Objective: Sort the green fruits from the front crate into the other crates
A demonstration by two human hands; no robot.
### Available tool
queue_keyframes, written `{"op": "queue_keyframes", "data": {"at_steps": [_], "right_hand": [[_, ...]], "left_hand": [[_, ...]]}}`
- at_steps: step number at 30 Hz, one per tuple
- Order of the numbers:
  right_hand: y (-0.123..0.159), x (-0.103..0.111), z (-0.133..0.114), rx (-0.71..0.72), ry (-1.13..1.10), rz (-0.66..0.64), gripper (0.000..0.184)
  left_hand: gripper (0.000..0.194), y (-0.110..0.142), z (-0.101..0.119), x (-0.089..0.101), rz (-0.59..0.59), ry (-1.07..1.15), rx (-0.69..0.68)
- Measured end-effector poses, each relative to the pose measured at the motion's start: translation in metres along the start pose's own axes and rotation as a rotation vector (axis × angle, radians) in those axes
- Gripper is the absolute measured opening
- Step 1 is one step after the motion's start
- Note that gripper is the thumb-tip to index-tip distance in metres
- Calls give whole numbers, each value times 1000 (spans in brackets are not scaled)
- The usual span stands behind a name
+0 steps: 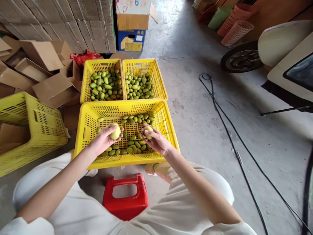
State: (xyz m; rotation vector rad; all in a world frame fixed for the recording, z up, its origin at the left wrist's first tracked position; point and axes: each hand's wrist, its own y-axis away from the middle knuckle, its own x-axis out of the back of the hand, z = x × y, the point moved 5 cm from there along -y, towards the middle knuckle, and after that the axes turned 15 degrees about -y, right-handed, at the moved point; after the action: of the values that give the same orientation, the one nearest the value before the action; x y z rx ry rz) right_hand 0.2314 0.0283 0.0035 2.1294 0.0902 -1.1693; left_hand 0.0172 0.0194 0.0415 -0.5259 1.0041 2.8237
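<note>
Over the large front yellow crate (129,161), my left hand (104,139) is closed around a pale yellow oval fruit (115,132). A smaller yellow-green oval fruit (148,132) is gripped in the fingers of my right hand (158,141). The two hands are apart, both above the crate's inside. Below them, loose green oval fruits (137,144) lie scattered on the crate floor, some along the far side and some near the front. The exact kind of fruit is not plain.
Two smaller yellow crates (81,83) with green fruits stand behind the front one. A red plastic stool (124,209) is between my legs. Left are another yellow crate (46,122) and cardboard boxes (52,88). A black cable (227,130) and a vehicle wheel (241,57) are right.
</note>
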Motion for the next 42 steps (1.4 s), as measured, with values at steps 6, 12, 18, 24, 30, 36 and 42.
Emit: {"op": "queue_keyframes", "data": {"at_steps": [6,12,18,24,30,36,42], "right_hand": [[-4,9,-1,19,30,-5,41],[-1,-2,7,-61,6,-35,25],[1,-10,9,-2,64,-90,42],[-6,-2,11,30,102,-29,36],[-12,2,12,-41,63,-1,36],[-11,-2,11,-2,74,-51,35],[-9,-1,28,-122,110,-82,37]], "left_hand": [[31,0,-11,-1,-103,-129,42],[19,-3,-17,4,-71,-27,47],[24,-3,-23,10,-102,-95,10],[28,-15,-33,18,-25,-87,99],[18,-23,-32,22,129,113,174],[24,-15,-22,12,-9,60,94],[36,-4,-34,-4,-181,-15,129]]}}
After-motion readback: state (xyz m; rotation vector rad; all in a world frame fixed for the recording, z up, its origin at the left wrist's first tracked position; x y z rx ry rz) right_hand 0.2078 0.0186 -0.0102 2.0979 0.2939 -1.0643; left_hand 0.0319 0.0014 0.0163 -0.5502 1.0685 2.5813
